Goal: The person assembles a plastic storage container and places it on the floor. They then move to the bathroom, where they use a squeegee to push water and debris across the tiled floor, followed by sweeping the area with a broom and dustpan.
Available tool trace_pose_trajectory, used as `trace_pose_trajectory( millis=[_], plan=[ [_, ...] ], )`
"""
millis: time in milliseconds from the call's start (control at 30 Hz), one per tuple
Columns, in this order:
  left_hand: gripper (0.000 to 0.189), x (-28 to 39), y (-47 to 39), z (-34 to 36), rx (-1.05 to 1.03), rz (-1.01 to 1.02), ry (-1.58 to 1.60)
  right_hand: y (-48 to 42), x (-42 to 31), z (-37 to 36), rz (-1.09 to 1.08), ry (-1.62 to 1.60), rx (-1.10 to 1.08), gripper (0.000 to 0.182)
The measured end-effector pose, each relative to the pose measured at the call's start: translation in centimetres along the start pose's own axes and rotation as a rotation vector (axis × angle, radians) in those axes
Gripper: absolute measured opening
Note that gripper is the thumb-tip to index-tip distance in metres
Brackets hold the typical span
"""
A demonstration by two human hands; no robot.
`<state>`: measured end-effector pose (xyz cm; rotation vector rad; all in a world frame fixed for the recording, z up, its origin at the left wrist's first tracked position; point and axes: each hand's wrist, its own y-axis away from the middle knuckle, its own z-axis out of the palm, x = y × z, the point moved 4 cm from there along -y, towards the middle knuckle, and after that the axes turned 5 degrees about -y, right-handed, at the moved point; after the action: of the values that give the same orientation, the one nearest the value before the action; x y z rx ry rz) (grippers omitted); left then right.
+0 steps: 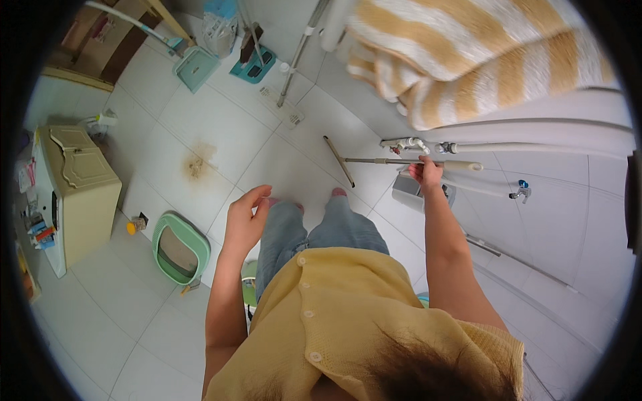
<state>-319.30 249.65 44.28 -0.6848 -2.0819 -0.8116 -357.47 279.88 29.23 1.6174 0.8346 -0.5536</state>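
My right hand is closed around the pole of a floor squeegee, close to its pale grip. The squeegee's narrow dark blade is in front of my feet, at or just above the white tiles; I cannot tell if it touches them. My left hand hangs before my left thigh with nothing in it, its fingers loosely bent and the thumb apart. Ahead and to the left, a brown stain with dark grit marks the tile floor.
A green litter tray and a cream cabinet stand at left. Two teal dustpans and a metal pole are at the far wall. At right are a striped towel, white pipes, a tap and a grey bin.
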Motion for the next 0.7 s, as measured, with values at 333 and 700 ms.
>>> trace_pose_trajectory(
  millis=[333, 700],
  plan=[
    [0.025, 9.3, 1.4, 12.2, -0.041, 0.02, -0.14, -9.6, -1.5, -9.8, 0.166, -0.048, -0.138, 0.021],
    [0.027, 13.3, 3.1, 17.6, 0.005, -0.01, -0.212, -18.9, -3.7, -16.3, 0.197, -0.07, -0.197, 0.016]
  ],
)
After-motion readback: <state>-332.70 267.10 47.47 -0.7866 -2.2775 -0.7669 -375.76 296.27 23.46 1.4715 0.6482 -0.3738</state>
